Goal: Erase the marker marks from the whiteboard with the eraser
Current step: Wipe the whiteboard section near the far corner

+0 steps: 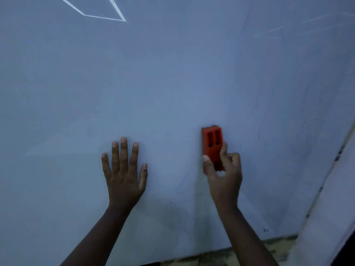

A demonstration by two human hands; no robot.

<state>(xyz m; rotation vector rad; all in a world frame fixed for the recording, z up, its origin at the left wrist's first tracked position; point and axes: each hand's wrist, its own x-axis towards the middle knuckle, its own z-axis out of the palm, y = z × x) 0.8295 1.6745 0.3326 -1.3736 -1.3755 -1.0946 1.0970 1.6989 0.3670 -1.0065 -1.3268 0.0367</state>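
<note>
Whiteboard (172, 73) looks nearly clean; my right grip (223, 169) clamps the eraser's (212, 144) lower end, probably light and rigid, left hand (124, 169) flat, fingers apart

Head view, close, facing whiteboard (172, 73), angled slightly down

We've got wide bare whiteboard (172, 73) above both hands, open all the way up. Our left hand (124, 169) lies flat on the board, blocking any sweep leftward from the eraser (212, 144). To the right, the board's edge frame (326, 179) bounds our room, a screw (265, 229) low down.
</note>
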